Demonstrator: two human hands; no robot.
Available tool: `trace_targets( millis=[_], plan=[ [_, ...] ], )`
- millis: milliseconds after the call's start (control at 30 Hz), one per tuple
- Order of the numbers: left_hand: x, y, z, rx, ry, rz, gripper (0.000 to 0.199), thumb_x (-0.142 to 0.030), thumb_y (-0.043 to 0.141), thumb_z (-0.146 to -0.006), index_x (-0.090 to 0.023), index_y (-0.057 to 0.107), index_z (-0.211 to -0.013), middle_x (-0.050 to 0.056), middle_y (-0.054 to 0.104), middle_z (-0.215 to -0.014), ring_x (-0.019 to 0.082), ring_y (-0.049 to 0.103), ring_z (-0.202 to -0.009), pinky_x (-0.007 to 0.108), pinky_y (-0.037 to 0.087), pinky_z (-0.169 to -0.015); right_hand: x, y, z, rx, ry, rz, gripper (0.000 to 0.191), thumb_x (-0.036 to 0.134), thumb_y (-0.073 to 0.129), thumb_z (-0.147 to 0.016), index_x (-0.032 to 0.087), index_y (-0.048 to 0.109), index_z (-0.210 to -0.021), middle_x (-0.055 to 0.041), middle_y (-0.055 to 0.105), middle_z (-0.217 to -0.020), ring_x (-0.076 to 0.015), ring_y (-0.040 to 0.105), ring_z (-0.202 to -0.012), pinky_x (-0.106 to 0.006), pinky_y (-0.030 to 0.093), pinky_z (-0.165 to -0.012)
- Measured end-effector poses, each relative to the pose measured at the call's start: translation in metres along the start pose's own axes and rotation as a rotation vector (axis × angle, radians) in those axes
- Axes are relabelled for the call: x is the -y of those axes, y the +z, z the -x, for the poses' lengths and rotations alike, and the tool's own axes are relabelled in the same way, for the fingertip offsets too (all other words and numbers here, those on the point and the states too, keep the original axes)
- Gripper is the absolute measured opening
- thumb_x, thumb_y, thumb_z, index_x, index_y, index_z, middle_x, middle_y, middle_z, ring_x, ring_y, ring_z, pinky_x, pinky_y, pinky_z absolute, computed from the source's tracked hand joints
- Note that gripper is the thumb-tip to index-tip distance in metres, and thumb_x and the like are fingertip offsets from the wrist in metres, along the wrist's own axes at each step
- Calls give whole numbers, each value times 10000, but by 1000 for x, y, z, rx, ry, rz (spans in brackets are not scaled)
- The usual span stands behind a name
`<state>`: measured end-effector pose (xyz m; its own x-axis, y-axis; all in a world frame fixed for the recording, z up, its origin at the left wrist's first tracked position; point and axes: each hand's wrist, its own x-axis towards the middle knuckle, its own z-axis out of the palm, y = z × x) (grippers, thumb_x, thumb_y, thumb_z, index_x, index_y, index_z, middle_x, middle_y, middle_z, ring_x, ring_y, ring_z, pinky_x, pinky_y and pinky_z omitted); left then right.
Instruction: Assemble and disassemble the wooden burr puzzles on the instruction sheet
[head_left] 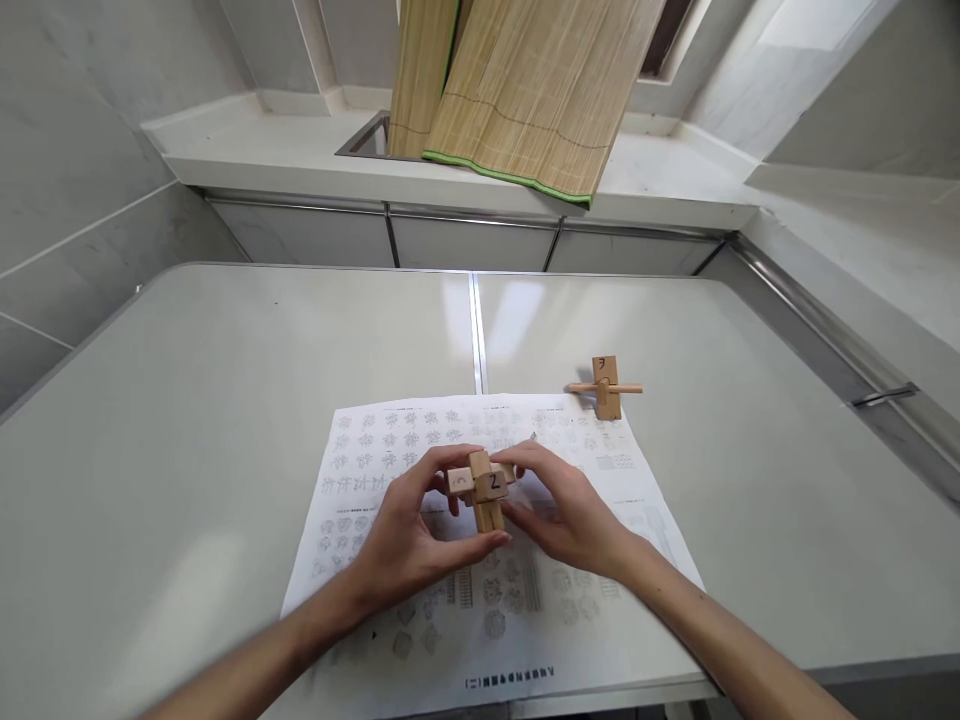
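Above the printed sheet, both hands hold a wooden interlocking puzzle (489, 490) of crossed light-brown blocks, with a black "2" marked on one block. My left hand (409, 525) grips it from the left, its thumb under the lower block and fingers behind the top. On the other side, my right hand (574, 505) pinches a block end between thumb and fingers. Some fingertips are hidden behind the puzzle. A second wooden piece (606, 405), a flat marked block with a thin rod through it, lies at the sheet's upper right corner.
The white paper sheet (360, 600) carries rows of small puzzle diagrams and lies on a pale folding table (187, 450) with a centre seam (477, 335). Beyond the table are a ledge (285, 165) and a hanging bamboo blind (525, 100). Tiled walls enclose both sides.
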<state>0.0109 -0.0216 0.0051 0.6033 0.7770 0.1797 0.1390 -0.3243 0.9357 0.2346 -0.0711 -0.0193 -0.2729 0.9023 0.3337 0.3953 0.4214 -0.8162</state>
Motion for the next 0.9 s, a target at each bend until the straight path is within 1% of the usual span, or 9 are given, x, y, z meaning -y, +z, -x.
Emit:
trace_targets(
  millis=[67, 133, 333, 433, 500, 567, 667, 733, 900],
  plan=[
    [1, -1, 1, 4, 51, -37, 597, -306, 890, -825, -302, 573, -1331, 15, 726, -1162, 202, 700, -1010, 330, 579, -862, 0, -2, 0, 35, 78, -45, 224, 279, 581, -1056, 278, 580, -1280, -42, 678, -1042, -207, 643, -914, -362, 552, -815],
    [3, -1, 2, 7, 92, -82, 638, -287, 886, -828, -310, 555, -1373, 25, 714, -1212, 214, 685, -1068, 347, 570, -915, 0, -3, 0, 54, 151, -74, 162, 353, 530, -1090, 257, 606, -1196, -39, 682, -987, -200, 632, -860, -344, 524, -778],
    [7, -1, 6, 51, 217, -196, 640, -214, 794, -898, -335, 500, -1453, 44, 669, -1239, 220, 638, -1111, 365, 562, -948, 4, -8, -3, 210, 301, -285, 346, 483, 429, -1121, 217, 623, -1015, -31, 671, -855, -191, 620, -794, -331, 485, -765],
    [9, 0, 8, 59, 218, -201, 685, -213, 754, -928, -348, 438, -1521, 64, 638, -1320, 239, 616, -1190, 399, 556, -1007, 3, -9, -4, 208, 354, -412, 357, 516, 485, -1099, 210, 620, -974, -8, 635, -783, -167, 582, -705, -313, 464, -714],
    [12, 1, 9, 33, 168, -211, 752, -245, 755, -935, -357, 370, -1571, 77, 606, -1394, 247, 613, -1196, 427, 556, -1025, 0, -9, -5, 148, 388, -522, 360, 520, 514, -1088, 206, 615, -944, 5, 608, -730, -164, 574, -679, -315, 465, -712],
    [16, 1, 9, -10, 103, -234, 780, -285, 749, -948, -367, 317, -1592, 81, 580, -1442, 244, 620, -1159, 436, 576, -993, -4, -10, -8, 25, 443, -671, 364, 505, 541, -1079, 203, 607, -888, 18, 562, -692, -155, 557, -646, -310, 470, -688],
    [18, 0, 8, -48, -11, -249, 620, -358, 698, -985, -358, 392, -1524, 79, 601, -1374, 239, 626, -1082, 350, 621, -766, -13, -17, -13, -217, 549, -996, 321, 441, 641, -1035, 206, 577, -826, 44, 467, -674, -119, 469, -567, -259, 451, -570],
    [17, 0, 7, -47, -68, -239, 471, -389, 656, -1006, -336, 473, -1436, 79, 620, -1284, 239, 624, -1043, 279, 586, -613, -18, -24, -15, -325, 592, -1196, 302, 378, 731, -981, 209, 549, -807, 55, 437, -664, -98, 425, -542, -212, 435, -506],
    [14, -1, 6, 3, -81, -215, 299, -383, 603, -1029, -300, 549, -1311, 84, 611, -1256, 224, 618, -1012, 256, 563, -583, -29, -37, -15, -320, 717, -1473, 216, 253, 704, -997, 209, 527, -882, 63, 418, -662, -82, 456, -543, -129, 449, -440]
  ],
)
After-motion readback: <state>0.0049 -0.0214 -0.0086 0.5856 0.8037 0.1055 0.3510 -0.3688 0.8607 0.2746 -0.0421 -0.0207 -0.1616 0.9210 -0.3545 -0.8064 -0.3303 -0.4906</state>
